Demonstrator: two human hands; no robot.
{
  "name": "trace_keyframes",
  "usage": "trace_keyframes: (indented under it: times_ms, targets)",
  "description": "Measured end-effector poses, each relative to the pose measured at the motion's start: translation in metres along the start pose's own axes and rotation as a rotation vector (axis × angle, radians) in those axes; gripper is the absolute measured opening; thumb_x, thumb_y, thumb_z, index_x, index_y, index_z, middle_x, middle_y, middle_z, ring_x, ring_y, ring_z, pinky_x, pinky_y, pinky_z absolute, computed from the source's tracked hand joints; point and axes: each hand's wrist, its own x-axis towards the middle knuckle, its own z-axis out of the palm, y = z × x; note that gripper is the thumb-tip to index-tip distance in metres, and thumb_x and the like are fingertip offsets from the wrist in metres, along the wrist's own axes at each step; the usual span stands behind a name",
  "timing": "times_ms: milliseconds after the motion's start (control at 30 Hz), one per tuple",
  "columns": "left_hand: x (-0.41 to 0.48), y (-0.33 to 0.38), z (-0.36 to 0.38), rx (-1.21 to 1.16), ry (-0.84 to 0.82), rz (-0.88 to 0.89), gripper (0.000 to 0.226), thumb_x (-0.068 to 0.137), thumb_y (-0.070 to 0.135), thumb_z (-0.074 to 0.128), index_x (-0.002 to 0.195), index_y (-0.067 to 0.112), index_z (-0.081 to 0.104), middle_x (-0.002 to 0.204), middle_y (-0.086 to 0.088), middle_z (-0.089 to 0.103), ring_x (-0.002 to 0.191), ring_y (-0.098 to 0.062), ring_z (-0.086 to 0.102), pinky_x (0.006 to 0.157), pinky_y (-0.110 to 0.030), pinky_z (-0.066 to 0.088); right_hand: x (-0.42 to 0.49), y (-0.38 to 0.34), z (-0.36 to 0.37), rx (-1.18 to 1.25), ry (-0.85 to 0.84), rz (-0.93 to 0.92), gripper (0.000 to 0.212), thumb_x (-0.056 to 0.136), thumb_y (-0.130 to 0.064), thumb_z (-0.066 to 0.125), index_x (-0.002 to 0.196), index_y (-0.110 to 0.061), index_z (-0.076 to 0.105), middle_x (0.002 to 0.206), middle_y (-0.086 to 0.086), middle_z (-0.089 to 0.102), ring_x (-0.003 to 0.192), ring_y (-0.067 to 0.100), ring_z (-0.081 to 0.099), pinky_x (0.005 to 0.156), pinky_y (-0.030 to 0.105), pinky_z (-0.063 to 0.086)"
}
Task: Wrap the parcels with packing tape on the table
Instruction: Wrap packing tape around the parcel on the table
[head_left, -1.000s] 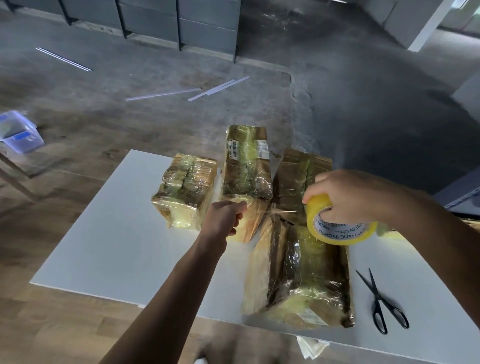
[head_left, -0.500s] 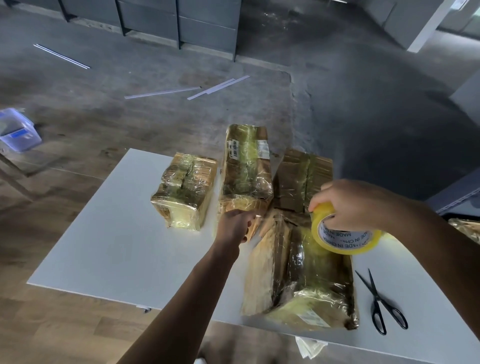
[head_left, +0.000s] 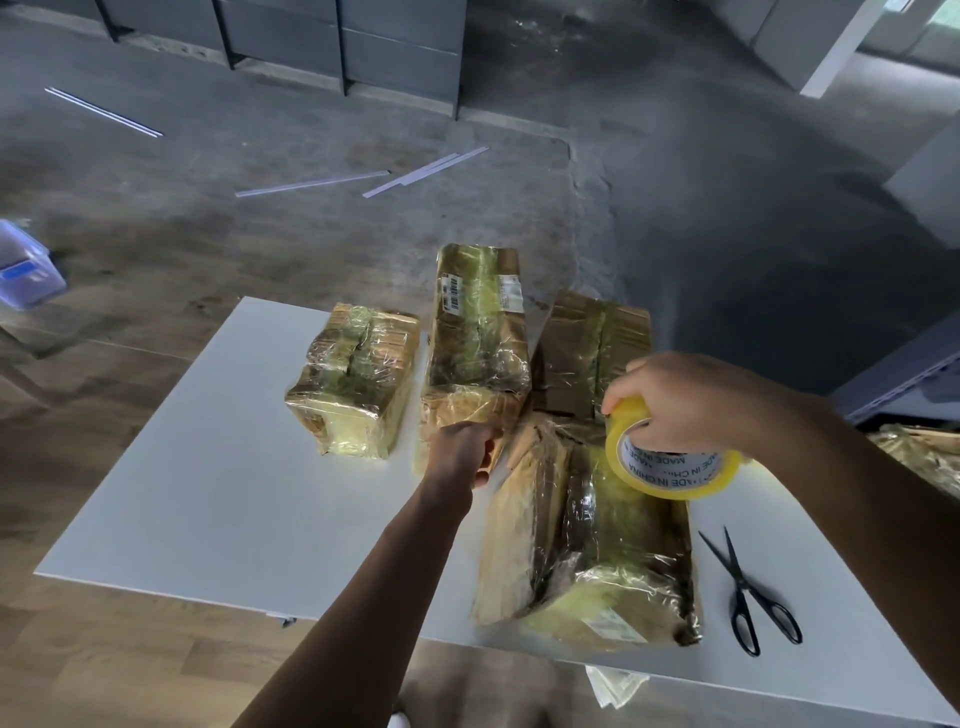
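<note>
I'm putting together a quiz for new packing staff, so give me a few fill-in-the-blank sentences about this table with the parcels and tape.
1. The right hand grips the tape roll, whose colour is ____.
2. The scissors lie on the table to the ____ of the nearest parcel.
3. The parcels on the table number ____.

Missing words: yellow; right; four.
</note>
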Motion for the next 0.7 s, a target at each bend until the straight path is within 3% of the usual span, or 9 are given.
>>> trace_keyframes:
  times_ms: [267, 467, 600, 700]
  targets:
    - [0.0, -0.018, 0.019, -0.037, -0.109, -0.099, 0.021, 0.087, 0.022, 0.065, 0.067, 0.014, 0.063, 0.062, 0.001, 0.048, 0.055, -0.012, 0.042, 0.056, -0.023, 0.035, 0.003, 0.0, 0.005, -0.004, -0.013, -0.013, 0.033, 0.081, -0.034, 0.061, 0.113, -0.044, 0.059, 0.084, -0.02, 0.042, 0.07, -0.001, 0.037, 0.054, 0.019, 0.025]
    - [0.0, -0.024, 0.028, 0.0, -0.083, -0.068, 0.032, 0.082, 0.034, 0.07, 0.07, 0.006, 0.061, 0.059, -0.001, 0.05, 0.049, -0.011, 0.044, 0.047, -0.021, 0.035, 0.0, 0.001, 0.007, -0.033, 0.01, -0.036, 0.032, 0.081, -0.033, 0.061, 0.112, -0.042, 0.061, 0.081, -0.021, 0.041, 0.067, -0.004, 0.036, 0.052, 0.018, 0.023]
    - [-0.004, -0.028, 0.029, 0.083, -0.11, -0.12, 0.054, 0.083, 0.052, 0.065, 0.101, 0.001, 0.06, 0.07, -0.001, 0.048, 0.059, -0.013, 0.046, 0.05, -0.021, 0.038, -0.001, 0.002, 0.01, -0.036, 0.013, -0.04, 0.033, 0.081, -0.033, 0.062, 0.113, -0.042, 0.06, 0.088, -0.016, 0.046, 0.068, -0.002, 0.037, 0.052, 0.019, 0.024]
    - [-0.009, -0.023, 0.03, 0.144, -0.126, -0.039, 0.049, 0.092, 0.044, 0.057, 0.114, 0.001, 0.058, 0.076, -0.002, 0.055, 0.063, -0.013, 0.052, 0.046, -0.019, 0.042, -0.001, 0.002, 0.012, -0.041, 0.027, -0.04, 0.033, 0.081, -0.032, 0.061, 0.113, -0.042, 0.06, 0.087, -0.015, 0.045, 0.067, -0.001, 0.036, 0.051, 0.02, 0.023]
